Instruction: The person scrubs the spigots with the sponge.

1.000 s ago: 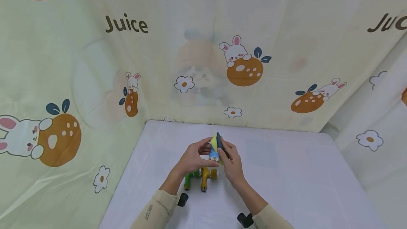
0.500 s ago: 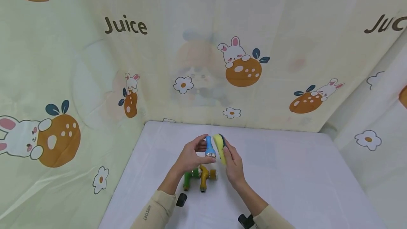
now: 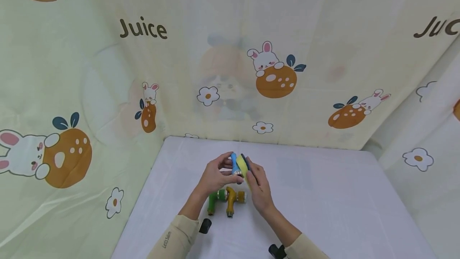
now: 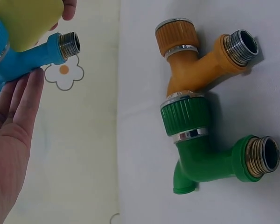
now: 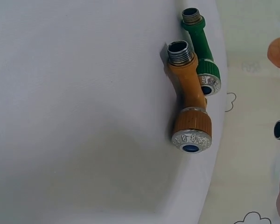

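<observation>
My left hand (image 3: 213,177) holds a blue tap (image 3: 234,162) above the table, fingers behind it and thumb at its lower end. In the left wrist view the blue tap's (image 4: 30,63) threaded metal outlet points right. A yellow sponge (image 3: 242,165) with a dark scouring side is gripped by my right hand (image 3: 260,187). The sponge's yellow face lies against the blue tap. Below the hands, an orange-yellow tap (image 3: 230,202) and a green tap (image 3: 212,203) lie side by side on the table, seen close in the left wrist view.
The white-covered table (image 3: 323,203) spreads out around the hands. Printed curtains (image 3: 201,63) with rabbits and oranges stand behind it and at both sides. Black wrist mounts (image 3: 205,226) sit near the sleeves.
The sponge, at first overlapping the blue tap, moved off to the right, then came back left against it. The blue tap has tilted slightly. The taps on the table stayed put.
</observation>
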Demonstrator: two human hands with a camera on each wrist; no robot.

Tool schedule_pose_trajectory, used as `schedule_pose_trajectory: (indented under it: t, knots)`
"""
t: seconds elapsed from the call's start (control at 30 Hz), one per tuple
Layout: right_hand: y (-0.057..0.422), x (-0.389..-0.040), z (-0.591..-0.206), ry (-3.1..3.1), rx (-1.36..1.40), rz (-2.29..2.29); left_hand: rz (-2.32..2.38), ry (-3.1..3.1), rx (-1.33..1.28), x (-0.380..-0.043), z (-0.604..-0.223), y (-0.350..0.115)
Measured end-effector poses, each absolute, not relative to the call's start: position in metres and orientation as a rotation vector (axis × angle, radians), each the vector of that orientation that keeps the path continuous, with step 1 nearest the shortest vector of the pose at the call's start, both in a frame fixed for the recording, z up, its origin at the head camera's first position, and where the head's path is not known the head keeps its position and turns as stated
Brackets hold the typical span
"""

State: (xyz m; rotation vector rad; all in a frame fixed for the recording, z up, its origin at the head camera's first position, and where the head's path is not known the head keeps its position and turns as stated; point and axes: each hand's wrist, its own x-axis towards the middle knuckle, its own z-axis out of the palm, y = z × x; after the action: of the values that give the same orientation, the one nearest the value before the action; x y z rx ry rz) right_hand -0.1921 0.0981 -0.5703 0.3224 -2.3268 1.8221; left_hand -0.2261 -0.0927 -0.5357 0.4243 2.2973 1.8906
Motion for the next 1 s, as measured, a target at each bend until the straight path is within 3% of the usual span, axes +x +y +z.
schedule_pose_trajectory:
  t: [0.37,1.0]
  knots:
    - [0.097,-0.194,-0.565,-2.378,0.225,1.812,1.801,2.386,0.436,-0.219,-0.528,-0.086]
    - [0.092,-0.184,-0.563,-2.265,0.405,1.783,1.833,2.368,0.447,-0.222,-0.527,-0.090]
